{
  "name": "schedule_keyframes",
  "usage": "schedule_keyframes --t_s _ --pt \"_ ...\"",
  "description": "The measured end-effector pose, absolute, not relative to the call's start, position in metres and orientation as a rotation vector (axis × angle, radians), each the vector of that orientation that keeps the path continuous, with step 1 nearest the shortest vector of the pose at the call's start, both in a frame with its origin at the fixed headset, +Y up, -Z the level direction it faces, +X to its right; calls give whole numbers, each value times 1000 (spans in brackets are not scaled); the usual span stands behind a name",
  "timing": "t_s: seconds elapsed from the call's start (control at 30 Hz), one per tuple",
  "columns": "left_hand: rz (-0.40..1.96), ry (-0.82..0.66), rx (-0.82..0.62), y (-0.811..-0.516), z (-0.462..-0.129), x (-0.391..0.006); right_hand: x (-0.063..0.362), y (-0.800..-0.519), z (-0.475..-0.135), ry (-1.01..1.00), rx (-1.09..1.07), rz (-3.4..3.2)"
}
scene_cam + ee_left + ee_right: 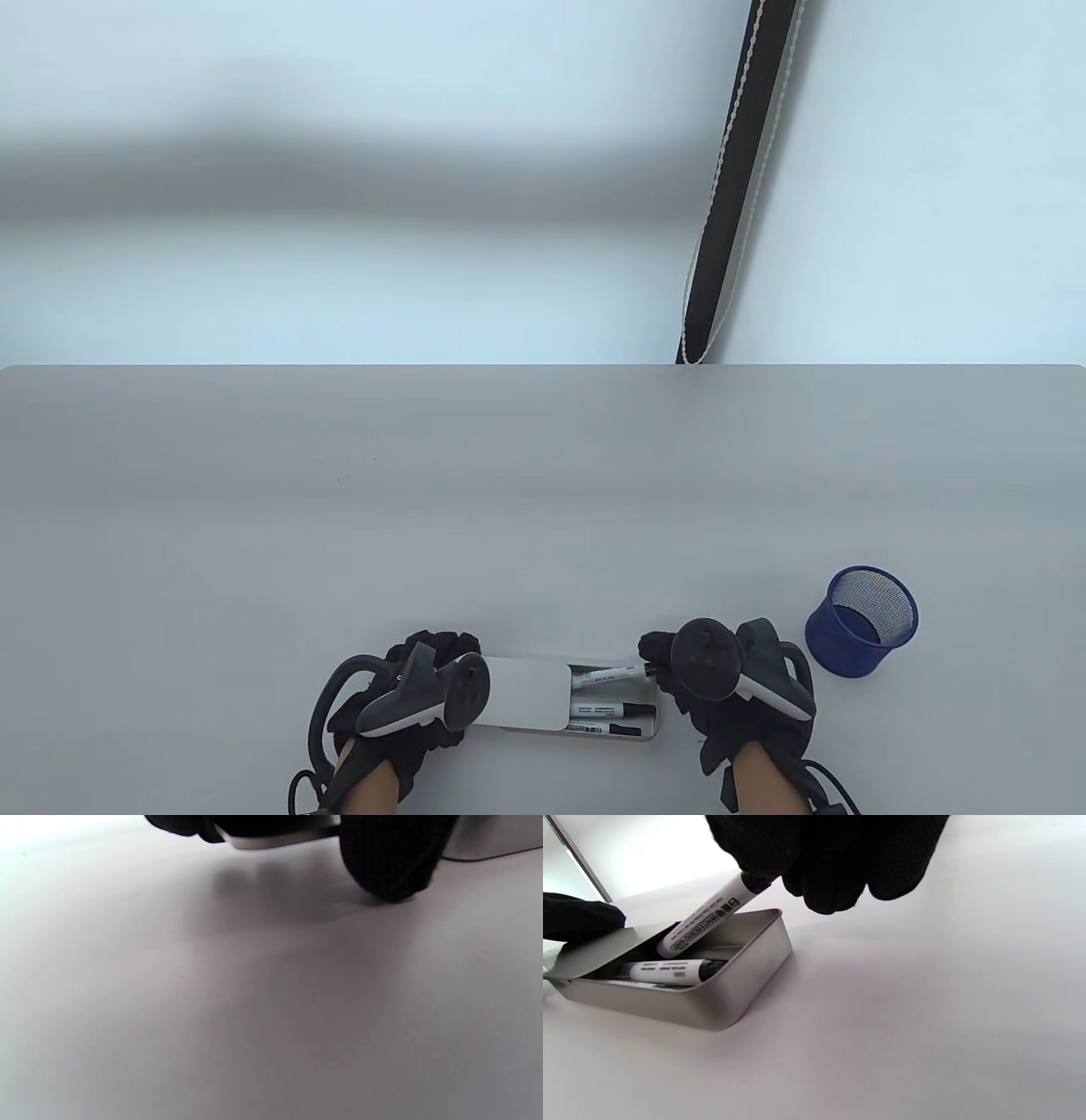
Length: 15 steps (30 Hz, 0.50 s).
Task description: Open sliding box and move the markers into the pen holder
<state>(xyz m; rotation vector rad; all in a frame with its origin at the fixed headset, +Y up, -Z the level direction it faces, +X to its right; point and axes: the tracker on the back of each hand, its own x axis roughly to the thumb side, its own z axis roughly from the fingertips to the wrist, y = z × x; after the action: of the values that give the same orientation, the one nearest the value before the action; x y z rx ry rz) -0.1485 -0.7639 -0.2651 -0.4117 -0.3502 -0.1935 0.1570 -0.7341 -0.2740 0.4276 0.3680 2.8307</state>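
A silver sliding box (645, 732) (712, 1001) lies at the table's near edge, its lid (526, 692) (606, 942) slid left so the right end is uncovered. My left hand (407, 692) holds the lid end, fingers curled around it (390, 857). My right hand (679, 675) (818, 861) pinches the cap end of a white marker (607, 676) (702, 921), tilted up out of the box. Two more markers (604, 709) (670, 971) lie inside. A blue mesh pen holder (861, 624) stands to the right of my right hand.
The grey table (509, 509) spreads far beyond the box. A dark pole with a beaded cord (730, 212) stands behind the table's far edge.
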Motion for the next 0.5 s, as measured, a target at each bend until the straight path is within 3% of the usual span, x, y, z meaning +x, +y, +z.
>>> schedule_keyframes --t_s 0.5 --pt "-195 -352 -412 -764 -265 -149 180 -688 -262 123 415 2659"
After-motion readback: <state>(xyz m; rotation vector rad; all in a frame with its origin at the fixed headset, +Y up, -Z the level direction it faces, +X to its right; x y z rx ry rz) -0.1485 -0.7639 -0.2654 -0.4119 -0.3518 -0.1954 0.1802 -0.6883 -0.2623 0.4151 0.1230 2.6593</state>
